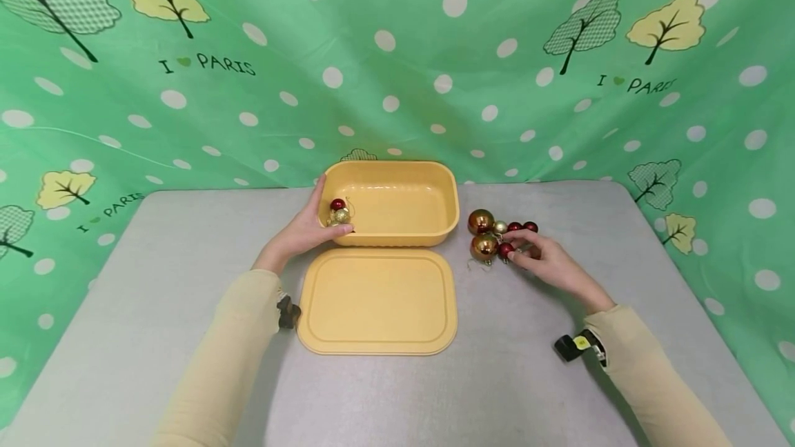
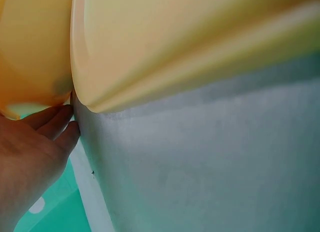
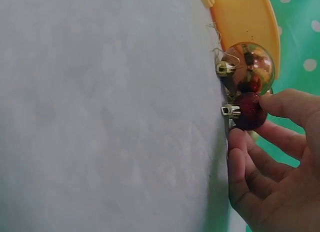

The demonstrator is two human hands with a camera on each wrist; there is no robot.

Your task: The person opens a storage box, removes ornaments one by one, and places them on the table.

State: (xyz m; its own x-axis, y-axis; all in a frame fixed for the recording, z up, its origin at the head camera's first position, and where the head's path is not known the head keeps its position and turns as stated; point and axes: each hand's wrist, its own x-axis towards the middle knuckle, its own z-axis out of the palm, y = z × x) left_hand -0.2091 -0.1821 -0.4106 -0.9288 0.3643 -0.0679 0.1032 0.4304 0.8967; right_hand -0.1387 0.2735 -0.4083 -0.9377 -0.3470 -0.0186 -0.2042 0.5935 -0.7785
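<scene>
A yellow plastic box [image 1: 397,236] stands at the back of the table, its inside facing up. My left hand [image 1: 306,225] grips its left end, thumb over the front rim and fingers along the side wall. Inside, near that thumb, lie a small red bauble [image 1: 337,204] and small gold baubles [image 1: 342,215]. To the right of the box, my right hand [image 1: 546,262] pinches a small glittery dark red bauble [image 3: 250,111] between thumb and fingers. It is right beside a large shiny gold bauble [image 3: 252,67] with a string loop.
The flat yellow lid [image 1: 377,302] lies on the grey table [image 1: 509,378] just in front of the box. Another large gold bauble [image 1: 481,221], a small gold bauble [image 1: 499,227] and dark red baubles [image 1: 530,226] cluster at the right hand. A green patterned cloth [image 1: 397,61] hangs behind.
</scene>
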